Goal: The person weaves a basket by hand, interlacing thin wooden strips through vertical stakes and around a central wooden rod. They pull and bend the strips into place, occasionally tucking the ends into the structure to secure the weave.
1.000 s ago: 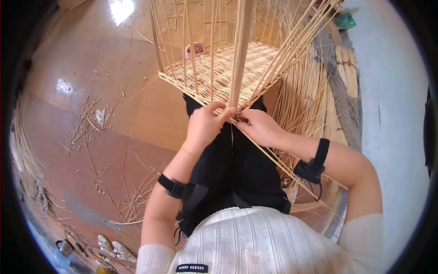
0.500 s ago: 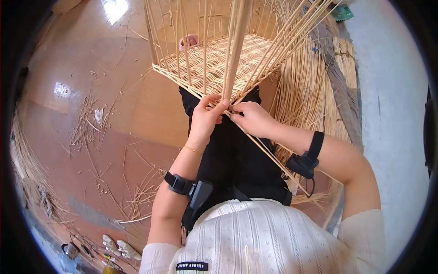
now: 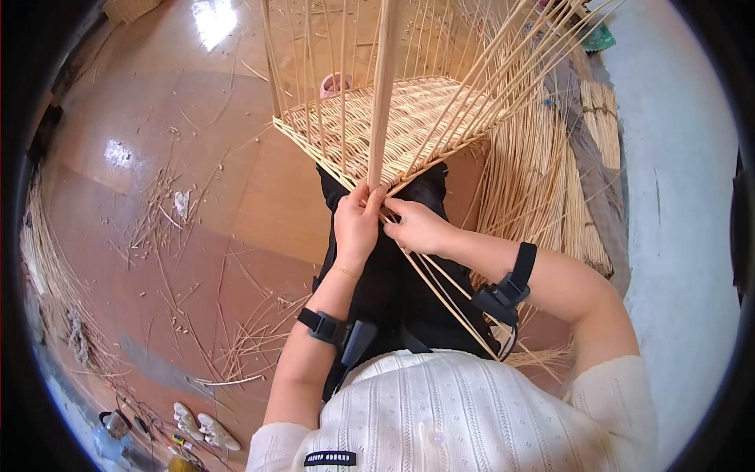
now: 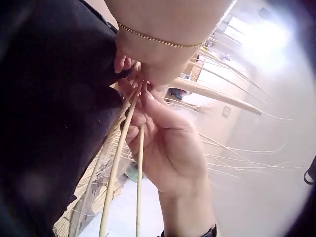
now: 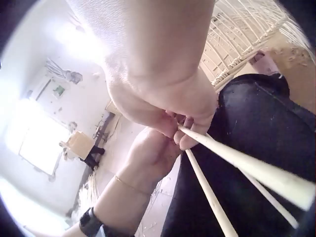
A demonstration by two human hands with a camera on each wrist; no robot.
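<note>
Upright stakes, tops beyond head view's edge

The head view is bright with daylight. Two white glare spots shine on the floor. The picture is round with black corners, and lines bend near the rim. In the left wrist view a big white glow at the top right washes out the wall, and the black cloth shows no detail. In the right wrist view the window glows white, the arm is washed out, and the sticks near the lens are blurry.
</note>
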